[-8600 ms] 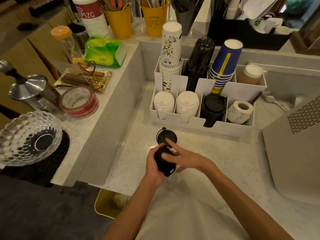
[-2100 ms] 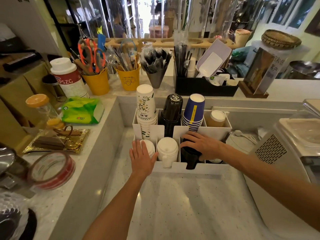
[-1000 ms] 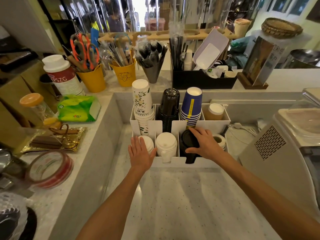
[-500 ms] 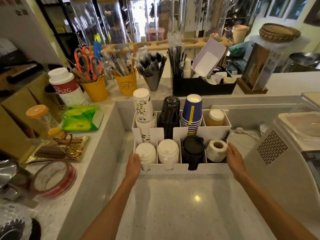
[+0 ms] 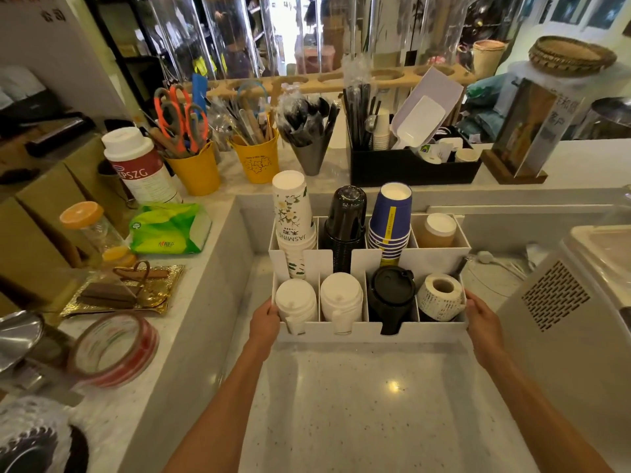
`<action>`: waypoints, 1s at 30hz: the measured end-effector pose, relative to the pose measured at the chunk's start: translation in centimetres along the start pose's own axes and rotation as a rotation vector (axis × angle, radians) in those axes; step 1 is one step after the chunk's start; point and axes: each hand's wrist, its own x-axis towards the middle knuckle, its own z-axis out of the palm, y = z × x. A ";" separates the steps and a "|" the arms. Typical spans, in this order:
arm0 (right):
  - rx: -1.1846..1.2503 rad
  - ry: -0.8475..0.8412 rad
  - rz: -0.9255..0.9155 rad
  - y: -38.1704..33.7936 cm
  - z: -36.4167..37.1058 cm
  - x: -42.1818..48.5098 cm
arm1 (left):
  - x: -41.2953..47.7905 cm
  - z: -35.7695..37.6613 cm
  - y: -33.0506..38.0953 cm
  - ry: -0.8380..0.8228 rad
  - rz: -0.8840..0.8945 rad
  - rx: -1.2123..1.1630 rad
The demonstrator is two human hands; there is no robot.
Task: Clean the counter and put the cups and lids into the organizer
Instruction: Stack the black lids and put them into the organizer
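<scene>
The white organizer [image 5: 372, 331] stands on the lower counter [image 5: 375, 411]. Its back row holds a stack of floral white cups [image 5: 293, 213], black cups [image 5: 345, 220], blue cups [image 5: 391, 216] and a brown jar [image 5: 437, 230]. The front row holds two stacks of white lids [image 5: 296, 303], black lids [image 5: 391, 293] and a label roll [image 5: 440, 295]. My left hand [image 5: 265, 319] grips the organizer's front left corner. My right hand [image 5: 481, 314] grips its front right corner.
A raised ledge on the left carries a tape roll [image 5: 114, 349], a gold tray [image 5: 123, 291], a green tissue pack [image 5: 170, 227] and yellow utensil buckets [image 5: 194, 169]. A grey machine [image 5: 560, 302] stands close on the right. A black caddy [image 5: 409, 165] sits behind.
My right hand left the black lids and my left hand left the white lids; both went to the organizer's front corners and now hold them.
</scene>
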 end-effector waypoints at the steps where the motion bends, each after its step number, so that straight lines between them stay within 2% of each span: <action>1: 0.002 0.011 -0.026 0.2 0.3 -0.3 | 0.1 0.0 0.0 0.002 0.002 0.010; 7: 0.027 0.029 -0.053 0.5 0.9 -1.2 | 0.4 0.0 -0.1 -0.008 0.017 0.030; 13: -0.143 0.095 -0.189 1.2 1.1 -2.6 | 0.5 0.1 -0.2 0.001 0.008 0.029; 18: -0.156 0.112 -0.177 1.1 1.1 -2.7 | 0.6 0.1 0.2 0.020 -0.024 0.026; 30: -0.114 -0.018 -0.143 -0.2 0.2 -2.7 | 0.1 0.0 0.0 0.013 0.032 0.022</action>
